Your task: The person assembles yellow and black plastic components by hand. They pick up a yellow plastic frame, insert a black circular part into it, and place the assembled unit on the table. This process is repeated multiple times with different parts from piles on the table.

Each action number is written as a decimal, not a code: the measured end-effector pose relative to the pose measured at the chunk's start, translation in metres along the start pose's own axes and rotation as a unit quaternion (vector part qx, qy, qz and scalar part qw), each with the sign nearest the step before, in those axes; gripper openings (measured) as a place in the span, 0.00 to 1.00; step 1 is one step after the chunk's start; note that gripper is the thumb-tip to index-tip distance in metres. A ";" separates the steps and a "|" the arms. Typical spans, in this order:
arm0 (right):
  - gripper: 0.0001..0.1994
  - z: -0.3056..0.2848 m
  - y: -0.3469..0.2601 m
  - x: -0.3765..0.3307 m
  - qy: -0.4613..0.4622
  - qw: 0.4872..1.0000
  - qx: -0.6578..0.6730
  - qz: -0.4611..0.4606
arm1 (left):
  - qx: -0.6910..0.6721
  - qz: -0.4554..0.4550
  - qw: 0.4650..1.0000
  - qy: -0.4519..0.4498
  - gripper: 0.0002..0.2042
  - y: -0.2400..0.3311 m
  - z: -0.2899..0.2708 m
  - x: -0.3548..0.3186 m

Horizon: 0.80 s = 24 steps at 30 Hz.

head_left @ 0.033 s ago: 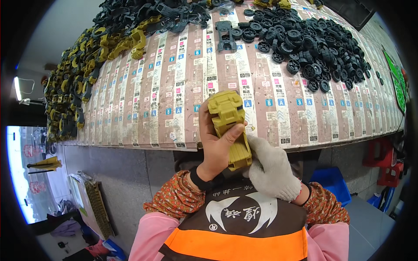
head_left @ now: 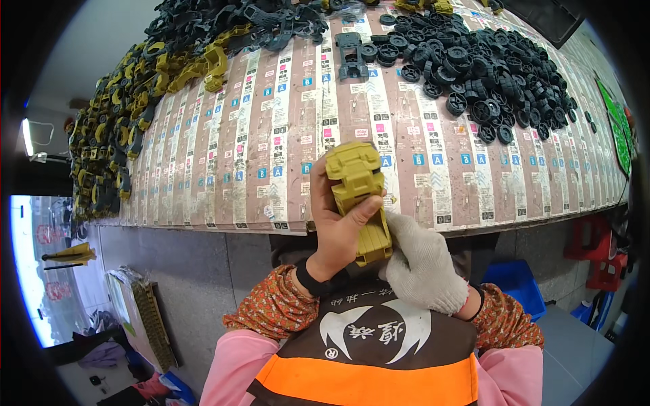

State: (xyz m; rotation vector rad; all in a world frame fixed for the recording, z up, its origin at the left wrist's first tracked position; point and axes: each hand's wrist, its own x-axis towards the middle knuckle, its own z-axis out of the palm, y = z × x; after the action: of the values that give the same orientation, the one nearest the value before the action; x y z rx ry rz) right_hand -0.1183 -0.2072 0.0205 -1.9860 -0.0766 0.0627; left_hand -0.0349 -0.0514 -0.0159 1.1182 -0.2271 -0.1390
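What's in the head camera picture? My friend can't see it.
A bare left hand grips a yellow toy truck body, with a gloved right hand beside its near end. Beyond, a table holds dark toy wheels and yellow and dark vehicle parts.

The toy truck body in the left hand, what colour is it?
The toy truck body is mustard yellow, best seen in the head view.

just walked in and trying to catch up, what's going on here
The person's bare left hand grips a yellow toy vehicle body near the edge of a table. Their gloved right hand is against its lower right side; what those fingers are doing is hidden. On the table, a pile of dark wheels lies at the far right, and a heap of yellow and dark vehicle parts lies along the left.
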 end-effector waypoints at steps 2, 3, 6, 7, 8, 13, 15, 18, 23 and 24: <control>0.21 -0.001 -0.002 0.000 -0.001 1.000 0.002 0.010 | -0.016 0.032 0.999 -0.030 0.38 -0.001 0.003 -0.001; 0.20 -0.003 -0.001 0.001 -0.012 1.000 0.008 0.027 | 0.008 0.030 0.999 -0.038 0.38 -0.002 0.004 0.000; 0.18 -0.020 0.000 0.017 -0.069 0.992 0.018 0.102 | 0.063 -0.004 0.996 -0.067 0.38 0.000 0.005 0.009; 0.17 -0.027 0.004 0.021 -0.044 0.996 -0.055 0.060 | 0.065 -0.042 0.994 -0.083 0.38 0.005 0.004 0.013; 0.18 -0.039 0.004 0.026 -0.020 0.995 -0.044 0.086 | 0.066 -0.080 0.989 -0.102 0.38 0.010 0.001 0.017; 0.30 -0.065 0.002 0.044 0.101 0.993 0.044 -0.049 | 0.160 -0.222 0.925 -0.263 0.36 0.022 -0.011 0.031; 0.32 -0.069 0.003 0.047 0.015 0.997 0.015 -0.071 | 0.174 -0.237 0.910 -0.292 0.35 0.027 -0.008 0.031; 0.32 -0.074 0.018 0.042 -0.074 0.984 0.149 0.067 | 0.124 -0.316 0.898 -0.280 0.37 0.035 -0.011 0.031; 0.23 -0.084 0.032 0.026 0.038 0.927 0.317 0.195 | -0.198 -0.364 0.884 -0.215 0.52 0.027 -0.033 0.026; 0.20 -0.085 0.035 0.024 0.049 0.915 0.359 0.177 | -0.266 -0.349 0.870 -0.224 0.51 0.026 -0.035 0.024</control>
State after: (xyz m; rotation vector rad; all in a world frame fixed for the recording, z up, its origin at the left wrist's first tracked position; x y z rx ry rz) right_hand -0.0869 -0.2971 0.0223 -1.2396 0.3328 0.1959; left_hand -0.0034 -0.0151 -0.0047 0.5524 -0.1698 -1.0566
